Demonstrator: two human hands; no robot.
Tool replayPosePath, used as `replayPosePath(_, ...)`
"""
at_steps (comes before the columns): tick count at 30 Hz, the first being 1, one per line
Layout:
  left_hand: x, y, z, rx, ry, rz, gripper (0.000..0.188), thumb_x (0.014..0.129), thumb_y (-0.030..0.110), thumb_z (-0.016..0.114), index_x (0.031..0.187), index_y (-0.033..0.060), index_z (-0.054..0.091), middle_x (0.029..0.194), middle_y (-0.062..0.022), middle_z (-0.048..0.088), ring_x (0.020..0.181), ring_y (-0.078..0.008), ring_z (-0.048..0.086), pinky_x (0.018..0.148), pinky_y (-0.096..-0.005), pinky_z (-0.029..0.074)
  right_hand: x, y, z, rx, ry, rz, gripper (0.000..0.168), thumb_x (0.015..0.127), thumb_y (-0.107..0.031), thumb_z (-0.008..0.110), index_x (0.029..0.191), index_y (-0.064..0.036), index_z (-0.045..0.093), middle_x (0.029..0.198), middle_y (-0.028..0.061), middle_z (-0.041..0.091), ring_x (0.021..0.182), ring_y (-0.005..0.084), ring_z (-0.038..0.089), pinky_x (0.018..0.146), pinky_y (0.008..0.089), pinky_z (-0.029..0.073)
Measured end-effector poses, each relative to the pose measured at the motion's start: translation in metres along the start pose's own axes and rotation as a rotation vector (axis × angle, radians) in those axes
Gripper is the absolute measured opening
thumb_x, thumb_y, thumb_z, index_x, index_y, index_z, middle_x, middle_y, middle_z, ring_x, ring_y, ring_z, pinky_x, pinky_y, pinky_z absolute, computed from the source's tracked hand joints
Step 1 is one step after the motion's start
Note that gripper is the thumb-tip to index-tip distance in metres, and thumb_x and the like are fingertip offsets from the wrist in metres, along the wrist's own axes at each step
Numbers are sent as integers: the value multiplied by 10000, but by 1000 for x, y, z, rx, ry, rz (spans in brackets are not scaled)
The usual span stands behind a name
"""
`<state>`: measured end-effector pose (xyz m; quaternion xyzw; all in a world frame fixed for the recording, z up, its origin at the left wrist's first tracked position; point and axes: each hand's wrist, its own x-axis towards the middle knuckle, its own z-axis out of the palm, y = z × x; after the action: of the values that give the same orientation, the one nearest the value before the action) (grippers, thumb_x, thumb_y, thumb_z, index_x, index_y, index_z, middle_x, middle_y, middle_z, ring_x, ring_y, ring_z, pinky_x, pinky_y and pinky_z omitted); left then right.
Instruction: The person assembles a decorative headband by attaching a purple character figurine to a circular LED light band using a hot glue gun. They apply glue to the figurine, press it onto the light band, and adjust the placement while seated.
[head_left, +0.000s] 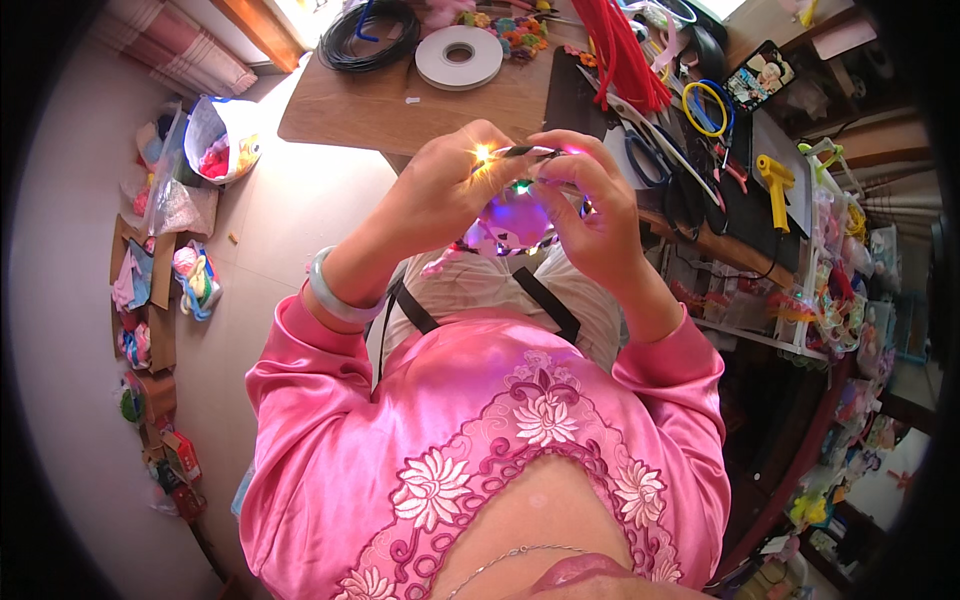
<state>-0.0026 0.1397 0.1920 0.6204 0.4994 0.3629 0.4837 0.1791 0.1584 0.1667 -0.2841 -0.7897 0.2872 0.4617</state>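
Note:
Above my lap, both hands grip a ring wrapped in black and white strips (517, 151), with small lit lights in several colours along it. My left hand (450, 180) has its fingers closed on the ring's left side, beside a bright yellow light. On the right side, the thumb and fingers of my right hand (589, 191) pinch the same ring. Purple-pink material (514, 217) shows inside and below the ring, lit by the lights; its exact form is partly hidden by my hands. A pink tuft (441, 262) hangs at the lower left.
The wooden table (345, 105) ahead bears a white ribbon roll (459, 58), a black wire coil (371, 37) and red pipe cleaners (622, 60). Scissors (649, 154), a yellow glue gun (776, 187) and a phone (759, 77) lie to the right. Bags and boxes of yarn line the left wall.

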Motion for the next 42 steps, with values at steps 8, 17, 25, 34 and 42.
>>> replayPosePath(8, 4, -7, -2, -201, -88, 77, 281, 804, 57, 635, 1044, -12, 505, 860, -38, 589, 792, -72, 526, 676, -227, 455, -2, 1, 1, -56, 49, 13, 164, 726, -12, 662, 868, -11, 580, 867, 121, 558, 685, 205, 583, 593, 273, 464)
replayPosePath(17, 9, -15, -8, -392, -29, -34, 367, 780, 27, 649, 1111, -7, 492, 896, -37, 575, 782, -82, 552, 680, -205, 455, 1, 9, -24, 496, 156, 344, 466, 810, -74, 626, 1227, -17, 428, 1041, 91, 551, 862, 140, 565, 774, 238, 446)
replayPosePath(25, 13, -12, 6, -592, -37, 22, 406, 790, 49, 649, 1151, -46, 491, 968, -87, 605, 877, -123, 580, 779, -239, 463, -29, 15, -27, 604, 105, 614, 232, 833, -85, 618, 1020, 43, 566, 901, 39, 606, 818, 62, 539, 723, 194, 440)
replayPosePath(34, 13, -10, 17, -297, 4, -29, 255, 810, 137, 654, 994, -31, 605, 839, -48, 626, 779, -85, 568, 705, -203, 443, -34, 16, -31, 437, 153, 612, 158, 820, -80, 631, 924, 35, 600, 793, 9, 615, 711, 38, 527, 628, 182, 434)
replayPosePath(42, 24, -15, 11, -465, -106, -110, 297, 852, 234, 609, 966, -39, 631, 810, -40, 626, 719, -67, 540, 650, -196, 434, -38, 33, -35, 576, 191, 650, 162, 804, -73, 645, 925, 30, 614, 809, 33, 631, 703, 47, 548, 621, 183, 445)
